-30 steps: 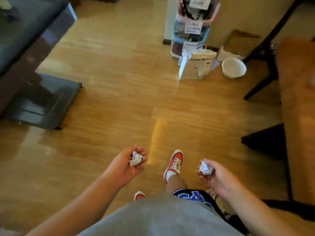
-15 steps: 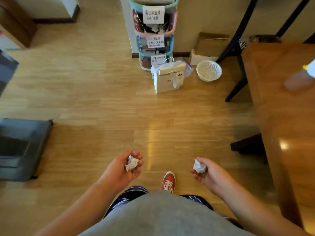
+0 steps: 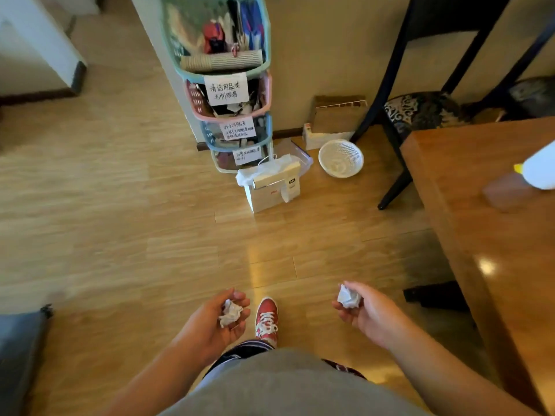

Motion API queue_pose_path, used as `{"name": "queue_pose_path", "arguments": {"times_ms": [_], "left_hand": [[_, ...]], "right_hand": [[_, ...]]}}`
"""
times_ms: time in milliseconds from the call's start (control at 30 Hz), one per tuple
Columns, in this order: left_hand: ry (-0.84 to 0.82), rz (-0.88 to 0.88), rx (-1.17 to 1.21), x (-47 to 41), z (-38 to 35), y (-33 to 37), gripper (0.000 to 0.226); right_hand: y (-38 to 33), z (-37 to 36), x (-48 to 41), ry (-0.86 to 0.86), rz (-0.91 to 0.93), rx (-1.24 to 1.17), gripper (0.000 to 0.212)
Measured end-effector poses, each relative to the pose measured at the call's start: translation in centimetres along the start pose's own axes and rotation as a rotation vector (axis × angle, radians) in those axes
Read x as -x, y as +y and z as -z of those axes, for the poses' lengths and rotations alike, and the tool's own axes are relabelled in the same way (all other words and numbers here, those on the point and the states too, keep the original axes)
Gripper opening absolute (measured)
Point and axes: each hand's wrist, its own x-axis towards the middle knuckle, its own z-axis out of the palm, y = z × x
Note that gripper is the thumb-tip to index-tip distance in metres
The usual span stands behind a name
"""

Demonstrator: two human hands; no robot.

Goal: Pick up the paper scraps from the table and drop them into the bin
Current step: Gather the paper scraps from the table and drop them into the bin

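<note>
My left hand point(image 3: 214, 324) is curled around a crumpled white paper scrap point(image 3: 230, 313), held low over the wooden floor. A second crumpled scrap point(image 3: 348, 297) sits in my right hand point(image 3: 368, 315), a little right of my red shoe. Ahead on the floor, near the wall, stands a small white mesh bin point(image 3: 341, 158). A white paper bag lined with plastic point(image 3: 271, 183) stands to its left. The brown wooden table point(image 3: 492, 235) runs along the right edge.
A stack of labelled plastic baskets point(image 3: 231, 94) stands behind the paper bag. A cardboard box point(image 3: 336, 118) leans at the wall. A black chair point(image 3: 420, 109) is by the table's far end. A white spray bottle point(image 3: 537, 168) rests on the table. A grey case point(image 3: 18, 355) lies at the left.
The view has moved forward and tilted up, so the bin, bag and baskets appear closer. Both hands still hold their scraps at the same height.
</note>
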Motion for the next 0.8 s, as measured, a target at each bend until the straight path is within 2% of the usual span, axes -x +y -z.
{"name": "queue_pose_path", "arguments": {"times_ms": [233, 467, 667, 800], "left_hand": [[-0.165, 0.07, -0.34, -6.1, -12.5, 8.8, 0.016], [-0.305, 0.143, -0.573, -10.2, -28.3, 8.7, 0.017], [-0.323, 0.18, -0.639, -13.6, -38.6, 6.5, 0.016], [-0.259, 0.17, -0.633, -15.1, -42.7, 6.4, 0.016]], "right_hand": [[-3.9, 3.8, -0.3, 0.156, 0.061, -0.298, 0.024], [-5.0, 11.0, 0.0, 0.345, 0.044, -0.591, 0.02], [-9.0, 17.0, -1.3, 0.318, 0.048, -0.668, 0.019], [-14.6, 20.0, -2.8, 0.281, 0.107, -0.64, 0.016]]}}
